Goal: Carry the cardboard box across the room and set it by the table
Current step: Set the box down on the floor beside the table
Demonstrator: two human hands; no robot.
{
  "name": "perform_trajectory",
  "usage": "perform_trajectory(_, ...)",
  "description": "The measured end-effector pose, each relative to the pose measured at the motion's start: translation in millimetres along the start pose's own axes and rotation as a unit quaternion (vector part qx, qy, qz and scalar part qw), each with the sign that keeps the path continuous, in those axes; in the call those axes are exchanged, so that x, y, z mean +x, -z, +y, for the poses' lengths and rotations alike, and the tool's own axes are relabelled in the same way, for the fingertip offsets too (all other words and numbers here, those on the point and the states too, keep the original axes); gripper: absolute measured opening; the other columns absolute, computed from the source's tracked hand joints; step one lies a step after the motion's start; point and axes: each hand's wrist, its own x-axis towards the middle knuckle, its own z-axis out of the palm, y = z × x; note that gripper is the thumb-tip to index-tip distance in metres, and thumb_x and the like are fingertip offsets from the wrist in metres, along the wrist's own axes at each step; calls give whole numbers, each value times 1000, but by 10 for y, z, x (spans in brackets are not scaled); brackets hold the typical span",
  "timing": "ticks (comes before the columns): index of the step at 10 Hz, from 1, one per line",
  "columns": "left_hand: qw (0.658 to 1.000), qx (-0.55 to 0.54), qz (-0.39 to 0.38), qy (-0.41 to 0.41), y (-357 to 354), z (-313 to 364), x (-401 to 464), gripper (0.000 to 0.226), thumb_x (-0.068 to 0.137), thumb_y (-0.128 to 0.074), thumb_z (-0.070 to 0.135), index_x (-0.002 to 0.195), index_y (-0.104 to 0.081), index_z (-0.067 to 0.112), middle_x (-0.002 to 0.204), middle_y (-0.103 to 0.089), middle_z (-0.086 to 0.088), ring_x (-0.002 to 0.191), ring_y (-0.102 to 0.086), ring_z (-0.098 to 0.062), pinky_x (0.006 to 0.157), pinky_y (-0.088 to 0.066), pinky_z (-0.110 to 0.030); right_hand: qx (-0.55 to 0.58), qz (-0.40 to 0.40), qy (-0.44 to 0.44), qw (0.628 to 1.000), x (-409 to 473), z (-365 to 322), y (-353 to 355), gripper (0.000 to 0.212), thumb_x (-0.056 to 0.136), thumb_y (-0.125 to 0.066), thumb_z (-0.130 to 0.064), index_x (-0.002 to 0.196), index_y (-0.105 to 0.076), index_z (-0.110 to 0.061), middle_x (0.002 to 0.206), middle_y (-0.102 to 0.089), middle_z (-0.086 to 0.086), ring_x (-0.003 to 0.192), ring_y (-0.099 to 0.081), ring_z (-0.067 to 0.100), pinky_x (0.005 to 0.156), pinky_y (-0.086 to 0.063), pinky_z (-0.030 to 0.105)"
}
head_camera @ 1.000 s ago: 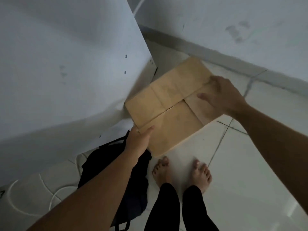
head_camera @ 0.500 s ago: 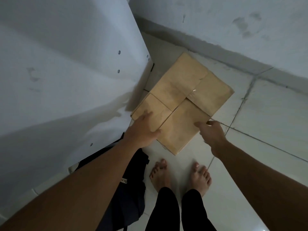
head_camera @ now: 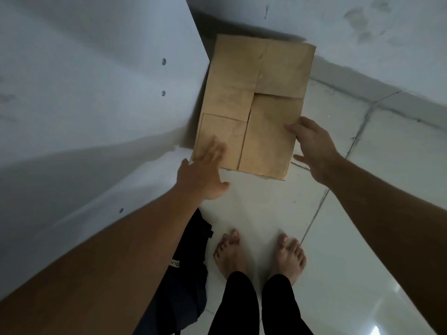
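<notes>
Since the earlier frames the flat brown cardboard box has turned from a diagonal lie to one nearly square with the white table panel, and it has moved back into the corner. Both hands have shifted to its near end.

**Position of the box.** The box lies with its folded flaps upward. Its left long edge sits just beside the table panel, and its far end is close to the grey wall skirting. It appears to rest on the pale tiled floor; contact underneath is hidden.

**Hands.** The left hand is spread, with blurred fingers laid flat on the near-left flap; it presses or slides and does not clasp anything. The right hand is also spread, its fingertips against the near-right edge of the box and its thumb apart toward the floor. Neither hand closes around the box.

**Progress.** The carry appears complete and the box is at its place by the table. What remains is judged to be minor: a final nudge to align it, then release and withdrawal of both hands.

**Surroundings.** A dark fabric bag lies on the floor just left of the person's bare feet, near but apart from the box.
</notes>
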Motion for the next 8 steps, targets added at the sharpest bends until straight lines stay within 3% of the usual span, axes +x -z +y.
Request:
perform_trajectory(1,999,-7,29,29,-61,-97,32,103,95,-55,57,161,23,44,169,38,12,162,22,-29,125,-11,-64,-59,5,-91,994,-133,125,-125,69,90,-67,-40,152,-43,-24,134,-61,-2,96,-63,18,74,-55,41)
perform_trajectory(2,998,-40,39,37,-175,-74,10,108,93,-59,56,161,24,45,169,38,12,162,17,-38,123,-18,-64,-146,-10,-149,978,-309,376,-380,89,86,-69,-43,158,-22,-18,140,-55,14,107,-60,39,90,-57,55)
perform_trajectory(3,993,-107,52,14,-186,45,59,111,91,-62,58,165,17,35,174,27,-3,162,19,-39,128,-2,-63,-92,8,-140,986,-361,511,-565,103,78,-71,-44,159,-18,-11,143,-55,18,119,-59,35,104,-52,56)
perform_trajectory(4,979,-180,87,-25,-61,39,107,106,91,-68,50,167,4,34,178,10,-8,164,12,-28,128,4,-61,-31,21,-146,989,-312,483,-579,100,67,-70,-49,153,-34,-12,136,-59,12,120,-62,33,105,-52,52)
perform_trajectory(5,974,-196,84,-82,63,-66,127,94,94,-69,39,167,-9,38,178,6,0,165,4,-33,130,-10,-57,28,-1,-120,992,-245,420,-548,76,74,-71,-43,142,-48,-16,122,-60,2,110,-65,27,103,-55,47)
perform_trajectory(6,970,-189,92,-120,249,-21,149,84,96,-68,35,166,-22,31,178,1,-1,164,-1,-34,131,-9,-45,67,-29,-119,990,-239,321,-501,68,81,-71,-42,141,-49,-18,115,-57,-4,110,-63,24,97,-57,41)
perform_trajectory(7,965,-214,103,-111,314,94,98,78,93,-70,38,163,-34,32,178,-9,4,162,-22,-23,119,-23,-28,-15,-37,-113,993,-327,376,-450,73,84,-68,-43,149,-44,-20,128,-61,1,114,-65,29,93,-59,47)
perform_trajectory(8,959,-241,121,-81,300,233,-60,64,92,-69,44,152,-53,28,171,-36,-1,153,-42,-24,122,-36,-37,-88,-21,-77,993,-482,376,-390,80,87,-67,-42,157,-36,-19,143,-58,4,121,-63,31,96,-58,49)
